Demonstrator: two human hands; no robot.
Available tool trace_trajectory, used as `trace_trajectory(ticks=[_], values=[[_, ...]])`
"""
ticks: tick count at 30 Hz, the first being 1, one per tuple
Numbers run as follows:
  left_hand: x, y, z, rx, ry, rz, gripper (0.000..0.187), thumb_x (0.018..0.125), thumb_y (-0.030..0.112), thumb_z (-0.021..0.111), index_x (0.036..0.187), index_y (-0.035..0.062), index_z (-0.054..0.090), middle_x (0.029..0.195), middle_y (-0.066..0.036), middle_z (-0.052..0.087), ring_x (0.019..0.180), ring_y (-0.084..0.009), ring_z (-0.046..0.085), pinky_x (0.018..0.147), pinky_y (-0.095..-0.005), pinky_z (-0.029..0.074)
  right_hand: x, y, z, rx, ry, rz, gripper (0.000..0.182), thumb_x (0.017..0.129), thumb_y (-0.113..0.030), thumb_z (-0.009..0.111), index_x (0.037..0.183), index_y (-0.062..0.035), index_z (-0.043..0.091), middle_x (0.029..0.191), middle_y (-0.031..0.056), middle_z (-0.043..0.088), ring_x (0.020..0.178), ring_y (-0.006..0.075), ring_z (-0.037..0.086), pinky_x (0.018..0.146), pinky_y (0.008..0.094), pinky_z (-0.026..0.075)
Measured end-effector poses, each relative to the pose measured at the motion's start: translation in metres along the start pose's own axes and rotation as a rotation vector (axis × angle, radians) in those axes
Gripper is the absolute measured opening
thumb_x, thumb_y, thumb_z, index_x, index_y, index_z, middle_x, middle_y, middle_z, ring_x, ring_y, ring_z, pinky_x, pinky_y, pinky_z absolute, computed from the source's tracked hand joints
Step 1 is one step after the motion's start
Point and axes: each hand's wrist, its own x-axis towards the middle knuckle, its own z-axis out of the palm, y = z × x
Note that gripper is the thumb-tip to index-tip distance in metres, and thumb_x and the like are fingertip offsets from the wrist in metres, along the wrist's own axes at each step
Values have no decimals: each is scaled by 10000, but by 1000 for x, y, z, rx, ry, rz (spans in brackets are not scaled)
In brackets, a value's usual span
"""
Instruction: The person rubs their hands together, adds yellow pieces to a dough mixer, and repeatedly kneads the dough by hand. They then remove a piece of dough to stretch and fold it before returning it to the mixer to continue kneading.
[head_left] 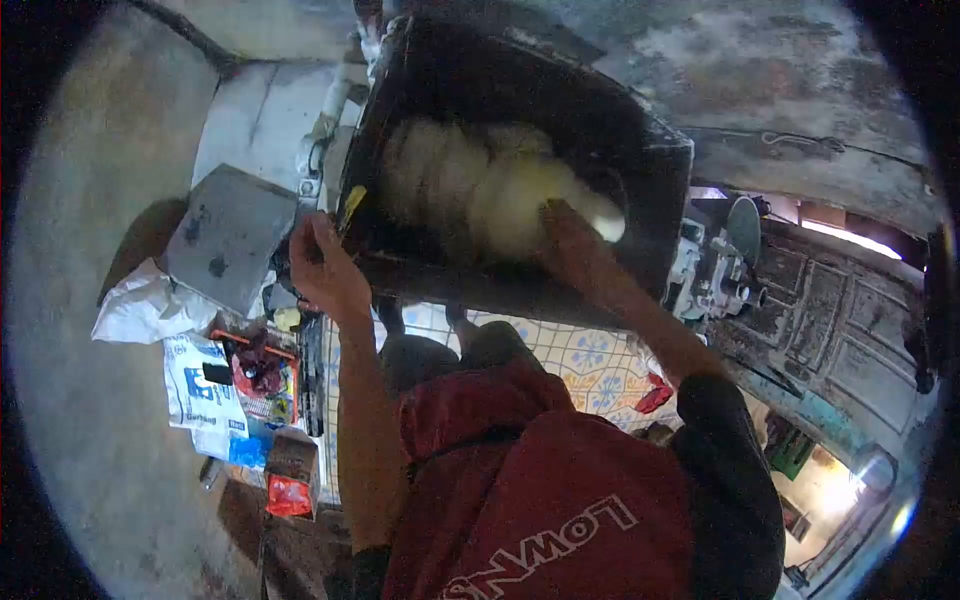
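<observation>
A pale, thick mass of dough (512, 205), blurred, lies in the dark deep-walled trough (480, 282) of a machine in front of me. My right hand (578, 252) reaches over the near wall and touches the dough at its right part. Motion blur hides how its fingers are set. Just outside the trough's left wall is my left hand (325, 268), raised with loosely bent fingers apart and nothing visible in them. A small yellow piece (354, 203) sticks to the wall beside it.
Metal machine fittings (715, 265) project at the trough's right. At left are a grey board (228, 240), a printed white sack (205, 385) and an orange basket (262, 370). A red scrap (655, 394) lies on the patterned tile floor (590, 365). A wooden panel (820, 310) stands right.
</observation>
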Motion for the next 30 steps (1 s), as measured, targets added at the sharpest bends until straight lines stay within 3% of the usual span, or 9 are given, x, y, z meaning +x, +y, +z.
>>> trace_trajectory(ticks=[1,4,9,11,14,19,25,27,30], values=[[0,-4,1,-28,-6,-9,298,922,249,574,941,-44,621,853,-94,633,766,-153,558,713,-302,455,-3,-4,-27,-41,-163,29,378,911,-233,519,1275,-130,512,1373,157,429,1290,350,375,1045,442,357],[-1,-1,-4,-16,-34,-57,335,924,288,559,954,-41,619,892,-111,642,784,-180,572,721,-316,462,-25,7,-56,439,-108,266,322,933,-210,497,1237,-120,555,1341,153,468,1214,336,468,1009,433,401],[-1,3,-4,-32,-24,-43,342,928,287,546,956,-45,622,870,-130,647,767,-197,587,708,-334,463,-67,82,5,804,417,639,402,890,-268,590,1242,-77,552,1107,154,633,1007,244,615,877,379,471],[-1,3,-2,-36,-20,-15,339,929,280,541,955,-47,623,861,-136,648,758,-200,592,701,-338,465,-59,66,-22,618,408,766,420,868,-259,625,1236,-68,556,1063,141,654,996,235,616,858,376,472],[1,-11,-3,17,-11,55,335,930,271,539,942,-52,626,840,-136,646,737,-197,587,685,-337,463,-48,57,-12,659,441,667,407,872,-263,623,1217,-54,567,1049,125,656,984,238,619,842,382,475],[2,4,-2,61,-13,49,351,923,277,554,901,-65,628,796,-135,639,698,-189,559,653,-336,449,-33,40,13,1150,536,583,349,905,-265,558,1148,-20,608,1062,112,655,985,186,590,871,321,445],[4,-11,-4,14,-20,39,357,923,287,562,897,-64,625,767,-116,627,684,-185,541,648,-330,446,-23,70,64,1522,468,441,576,833,-405,640,1293,-92,494,1333,114,470,1173,302,498,959,461,413],[3,-11,-2,18,-9,-21,331,928,268,561,929,-56,625,822,-106,629,729,-150,538,669,-302,449,-19,67,64,1198,495,418,512,843,-374,625,1250,-79,528,1265,126,515,1099,280,533,923,430,427],[2,-6,-3,-10,-25,-60,326,929,267,567,951,-53,625,838,-99,628,744,-134,527,678,-293,449,22,8,9,389,446,390,399,895,-318,563,1197,-56,570,1149,167,601,973,263,609,837,386,478]])
